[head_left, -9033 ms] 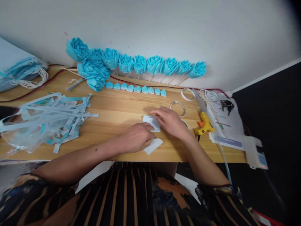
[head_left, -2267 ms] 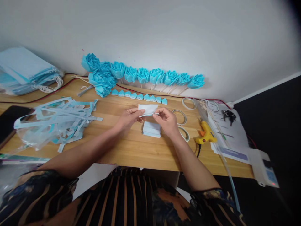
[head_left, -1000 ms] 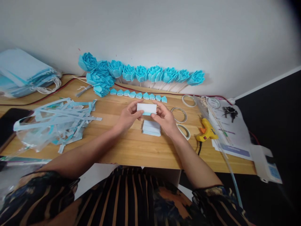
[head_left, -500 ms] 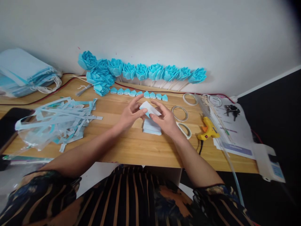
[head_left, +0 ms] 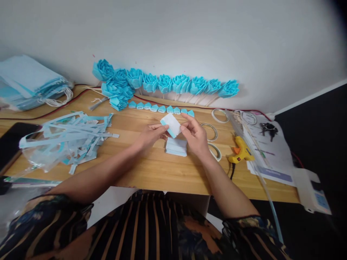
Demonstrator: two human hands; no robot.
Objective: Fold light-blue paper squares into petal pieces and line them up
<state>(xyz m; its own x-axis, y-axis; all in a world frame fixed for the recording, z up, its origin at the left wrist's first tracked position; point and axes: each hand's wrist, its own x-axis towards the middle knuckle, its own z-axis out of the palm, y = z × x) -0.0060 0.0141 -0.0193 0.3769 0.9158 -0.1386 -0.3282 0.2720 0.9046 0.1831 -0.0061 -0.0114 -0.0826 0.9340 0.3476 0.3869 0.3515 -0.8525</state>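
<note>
A small white square of face-mask fabric (head_left: 171, 124) with a light blue edge is held up between my hands, turned cornerwise. My left hand (head_left: 154, 135) pinches its left side between thumb and fingers. At the right corner, the thumb and forefinger of my right hand (head_left: 194, 134) grip it. Just below, a stack of pale fabric squares (head_left: 176, 147) lies on the table. Beyond my hands runs a row of small folded blue petals (head_left: 162, 109). Blue fabric flowers (head_left: 165, 83) on sticks lean against the wall behind them.
On the left are a pile of cut strips (head_left: 67, 139), a phone (head_left: 16, 144) and a bag of face masks (head_left: 32, 83). To the right lie tape rolls (head_left: 220, 116), a yellow glue gun (head_left: 241, 151), papers (head_left: 282, 144) and keys (head_left: 269, 130).
The fabric square has been turned and shows more of its white face and blue edge. My right hand has shifted right, to the square's corner. More of the stack shows.
</note>
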